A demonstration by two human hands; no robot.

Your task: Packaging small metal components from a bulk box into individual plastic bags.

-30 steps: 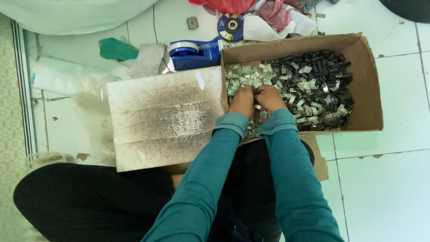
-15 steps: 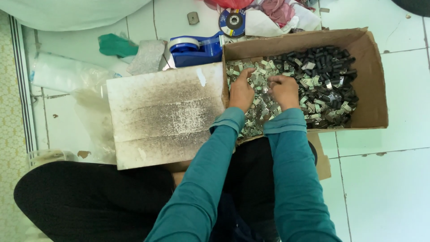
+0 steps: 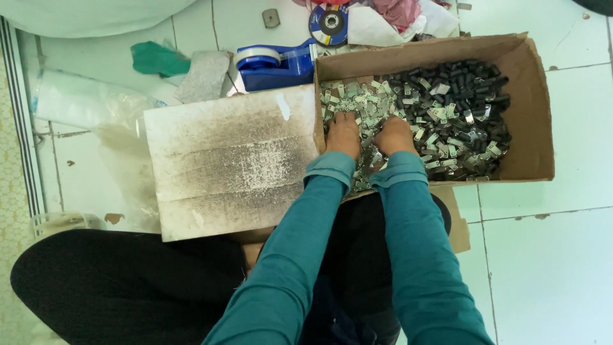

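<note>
Layout of the work area on the white tiled floor (image 3: 562, 268).
An open brown cardboard box (image 3: 533, 108) holds small metal clips (image 3: 447, 108); a soiled flat cardboard sheet (image 3: 230, 160) lies to its left, with a blue tape dispenser (image 3: 271, 67) behind the sheet.

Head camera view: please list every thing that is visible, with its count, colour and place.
cardboard box: one, brown, upper right
small metal parts: many, silvery and black, inside box
flat board: one, white, sooty, left of box
tape dispenser: one, blue, behind board
grinding disc: one, blue, top centre
plastic bag: one, clear, far left
green cloth: one, upper left
tiled floor: white
left hand: in the parts
right hand: in the parts
</note>
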